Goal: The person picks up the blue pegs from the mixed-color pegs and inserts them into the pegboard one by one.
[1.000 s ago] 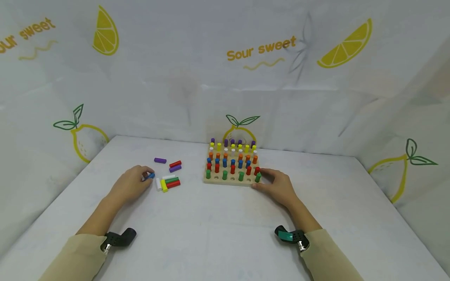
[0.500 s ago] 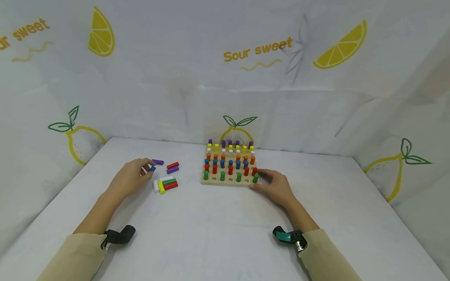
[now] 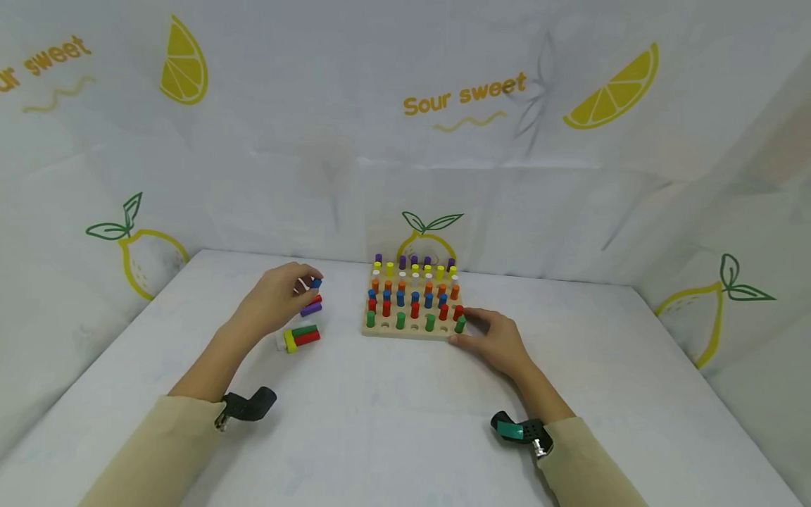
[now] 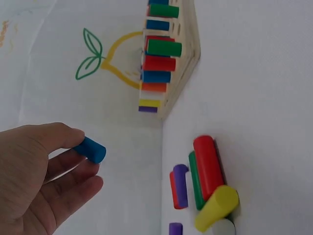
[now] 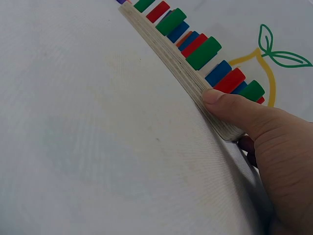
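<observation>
A blue peg (image 4: 91, 150) is pinched between the thumb and fingers of my left hand (image 3: 279, 294), raised over the loose pegs. My right hand (image 3: 497, 339) grips the near right corner of the wooden pegboard (image 3: 405, 331); its thumb (image 5: 230, 104) presses on the front edge. Rows of upright pegs in green, red, blue, orange, white, yellow and purple fill most of the board, with open holes between some of them. Below the left hand lie a yellow peg (image 4: 217, 207), a red peg (image 4: 208, 166), a green peg (image 3: 305, 329) and a purple peg (image 3: 311, 309).
The white-covered table (image 3: 380, 422) stretches around the board and meets a white backdrop (image 3: 285, 183) printed with lemons behind it. A white peg (image 4: 225, 227) lies beside the yellow one. Another purple peg (image 4: 175, 228) shows at the lower edge of the left wrist view.
My left hand has lifted the blue peg off the table and carried it right and slightly farther back, toward the pegboard. My right hand keeps its hold on the board's corner.
</observation>
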The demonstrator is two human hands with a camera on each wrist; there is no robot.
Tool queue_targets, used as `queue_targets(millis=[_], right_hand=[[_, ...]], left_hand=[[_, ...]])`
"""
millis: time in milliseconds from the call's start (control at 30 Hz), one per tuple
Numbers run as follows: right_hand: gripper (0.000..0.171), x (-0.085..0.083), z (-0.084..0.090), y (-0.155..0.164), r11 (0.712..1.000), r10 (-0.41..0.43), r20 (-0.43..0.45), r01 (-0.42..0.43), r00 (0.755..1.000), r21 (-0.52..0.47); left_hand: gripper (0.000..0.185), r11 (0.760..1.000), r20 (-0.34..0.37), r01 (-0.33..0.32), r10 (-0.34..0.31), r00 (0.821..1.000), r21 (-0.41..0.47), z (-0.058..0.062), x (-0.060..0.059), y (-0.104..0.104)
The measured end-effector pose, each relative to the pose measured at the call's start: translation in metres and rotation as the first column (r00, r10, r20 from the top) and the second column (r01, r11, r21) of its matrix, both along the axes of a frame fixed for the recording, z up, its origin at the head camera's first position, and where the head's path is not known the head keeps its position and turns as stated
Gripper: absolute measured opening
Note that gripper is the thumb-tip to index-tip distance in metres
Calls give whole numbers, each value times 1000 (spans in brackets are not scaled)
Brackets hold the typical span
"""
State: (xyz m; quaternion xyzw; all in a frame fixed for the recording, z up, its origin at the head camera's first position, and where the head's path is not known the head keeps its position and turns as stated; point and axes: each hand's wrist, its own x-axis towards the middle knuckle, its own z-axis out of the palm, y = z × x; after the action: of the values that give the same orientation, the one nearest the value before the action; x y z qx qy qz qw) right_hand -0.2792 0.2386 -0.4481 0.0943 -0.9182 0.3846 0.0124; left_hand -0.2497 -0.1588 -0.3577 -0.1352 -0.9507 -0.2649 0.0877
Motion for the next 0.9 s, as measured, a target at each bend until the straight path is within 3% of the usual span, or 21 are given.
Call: queue_targets(millis=[267,900], right_hand=[[73,0,1,0,1000,-2,4,2,1000,-6],[72,0,1,1,1000,-15,0,15,1000,6]], left_hand=[[27,996,-21,66,-65,998,55,6,-12,40],[27,965,-108,168,-148,983,200,4,-35,129]])
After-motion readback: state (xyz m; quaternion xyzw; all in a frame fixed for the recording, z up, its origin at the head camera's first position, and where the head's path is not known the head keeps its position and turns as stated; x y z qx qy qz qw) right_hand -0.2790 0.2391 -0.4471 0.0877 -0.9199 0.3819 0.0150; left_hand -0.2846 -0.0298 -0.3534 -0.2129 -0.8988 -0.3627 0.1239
